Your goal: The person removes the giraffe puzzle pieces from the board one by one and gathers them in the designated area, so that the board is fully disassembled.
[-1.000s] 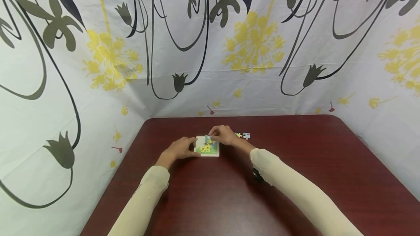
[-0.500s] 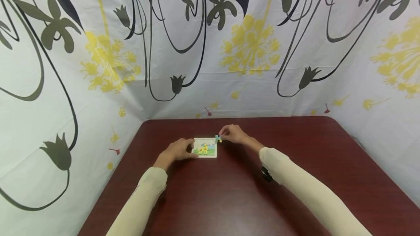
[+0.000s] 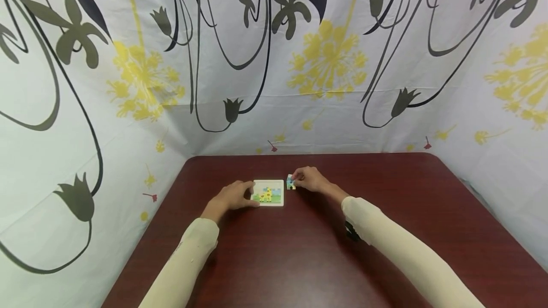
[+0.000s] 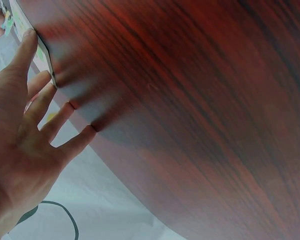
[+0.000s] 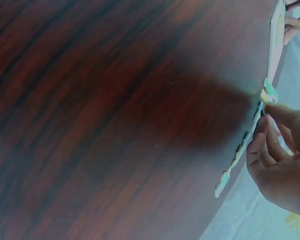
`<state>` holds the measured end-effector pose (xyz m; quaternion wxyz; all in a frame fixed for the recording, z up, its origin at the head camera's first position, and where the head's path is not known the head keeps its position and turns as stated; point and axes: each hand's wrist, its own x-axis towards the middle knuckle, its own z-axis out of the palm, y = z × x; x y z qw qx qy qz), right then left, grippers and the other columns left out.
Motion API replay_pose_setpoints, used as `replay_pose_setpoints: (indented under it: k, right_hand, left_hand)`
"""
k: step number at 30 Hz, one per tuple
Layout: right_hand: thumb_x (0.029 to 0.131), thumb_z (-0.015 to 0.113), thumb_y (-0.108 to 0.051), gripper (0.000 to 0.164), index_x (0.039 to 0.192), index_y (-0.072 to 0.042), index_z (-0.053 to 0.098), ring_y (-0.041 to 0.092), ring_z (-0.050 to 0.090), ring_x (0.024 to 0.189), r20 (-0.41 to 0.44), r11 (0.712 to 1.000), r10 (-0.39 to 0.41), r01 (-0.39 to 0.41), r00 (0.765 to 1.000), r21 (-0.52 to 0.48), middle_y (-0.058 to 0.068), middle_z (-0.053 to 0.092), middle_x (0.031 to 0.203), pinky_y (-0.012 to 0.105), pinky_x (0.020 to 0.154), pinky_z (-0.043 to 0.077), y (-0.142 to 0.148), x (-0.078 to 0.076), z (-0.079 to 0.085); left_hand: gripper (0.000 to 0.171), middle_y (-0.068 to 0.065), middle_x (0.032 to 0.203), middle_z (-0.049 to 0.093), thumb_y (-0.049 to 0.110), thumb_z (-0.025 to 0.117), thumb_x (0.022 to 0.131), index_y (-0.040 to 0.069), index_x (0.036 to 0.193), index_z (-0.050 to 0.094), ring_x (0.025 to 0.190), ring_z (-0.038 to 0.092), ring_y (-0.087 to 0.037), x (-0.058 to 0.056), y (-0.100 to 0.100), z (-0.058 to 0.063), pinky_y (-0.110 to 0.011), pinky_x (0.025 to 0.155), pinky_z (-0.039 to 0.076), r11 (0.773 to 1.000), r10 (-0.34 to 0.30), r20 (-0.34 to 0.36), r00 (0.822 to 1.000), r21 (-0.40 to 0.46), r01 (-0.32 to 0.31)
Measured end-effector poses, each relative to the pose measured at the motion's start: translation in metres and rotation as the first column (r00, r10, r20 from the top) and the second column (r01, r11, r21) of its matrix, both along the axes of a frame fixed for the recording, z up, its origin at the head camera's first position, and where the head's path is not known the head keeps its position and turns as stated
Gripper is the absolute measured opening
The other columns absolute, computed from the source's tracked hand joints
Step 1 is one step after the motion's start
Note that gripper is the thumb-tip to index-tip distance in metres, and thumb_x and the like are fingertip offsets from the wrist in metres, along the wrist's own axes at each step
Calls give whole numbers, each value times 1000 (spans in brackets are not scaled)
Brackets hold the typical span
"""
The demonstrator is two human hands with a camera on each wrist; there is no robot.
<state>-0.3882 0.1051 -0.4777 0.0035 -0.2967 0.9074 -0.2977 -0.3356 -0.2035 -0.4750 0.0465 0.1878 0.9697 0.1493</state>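
A small white-framed jigsaw tray (image 3: pixel 282 195) lies on the table, with giraffe, green and blue pieces filling its lower part. My left hand (image 3: pixel 233 195) holds its left side, thumb at the near corner and index finger at the far corner; the other fingers spread onto the table (image 4: pixel 155 110). Just right of the tray, my right hand (image 3: pixel 311 179) pinches a light-blue and yellow puzzle piece (image 3: pixel 290 182) between thumb and index finger. Loose puzzle pieces (image 5: pixel 235 160) lie in a row under the right hand in the right wrist view; that hand hides them in the head view.
The dark red wooden table (image 3: pixel 274 255) has rounded far corners. A white cloth (image 3: pixel 334 122) with flower prints hangs behind it and along both sides. A black band (image 3: pixel 352 231) shows under the right sleeve.
My right hand has moved right with the puzzle piece, from over the tray to beside it, and the piece has turned. The left hand keeps its hold on the tray.
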Motion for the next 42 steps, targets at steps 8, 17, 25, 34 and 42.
replay_pose_setpoints:
  k: [8, 17, 25, 34, 42]
  right_hand:
    - [99, 72, -9, 14, 111, -3, 75, 26, 73, 96, -12, 999, -34, 35, 999, 20, 10, 77, 103, 42, 83, 58, 0, 0, -10]
    - [98, 73, -9, 13, 110, -7, 77, 23, 73, 91, -25, 999, -47, 48, 999, 14, 7, 78, 100, 39, 76, 57, -1, 2, -14]
    - [98, 72, -8, 14, 111, -9, 77, 19, 72, 87, -5, 998, -56, 56, 998, 17, 5, 78, 100, 33, 69, 54, 0, 2, -15]
    - [98, 74, -12, 15, 112, -8, 76, 18, 73, 88, -3, 999, -53, 53, 999, 12, 4, 78, 99, 32, 71, 54, -2, 1, -16]
    - [98, 72, -8, 16, 113, -2, 74, 16, 70, 77, -15, 1000, -17, 17, 1000, -21, 8, 77, 96, 30, 67, 52, -12, 2, -12]
  left_hand:
    - [45, -1, 101, 60, 52, 84, 85, 19, 108, 64, 91, 52, -19, 0, 0, 0, -45, 83, 47, 1000, 3, 4, 1000, -3, -3]
    - [45, -2, 101, 60, 52, 84, 85, 19, 107, 64, 91, 51, -19, 1, 1, 1, -45, 82, 46, 1000, 7, 2, 1000, -2, -7]
    - [44, -1, 105, 60, 51, 84, 85, 20, 109, 64, 94, 51, -20, 1, 2, 2, -45, 85, 46, 1000, 15, 11, 1000, 0, -15]
    - [44, -1, 99, 60, 50, 84, 85, 19, 108, 64, 90, 51, -18, 3, 2, 3, -44, 81, 46, 1000, 9, 9, 1000, 6, -9]
    - [45, 0, 102, 61, 51, 83, 86, 19, 112, 65, 94, 53, -19, 4, 2, 4, -45, 85, 47, 1000, 5, 8, 1000, 9, -5]
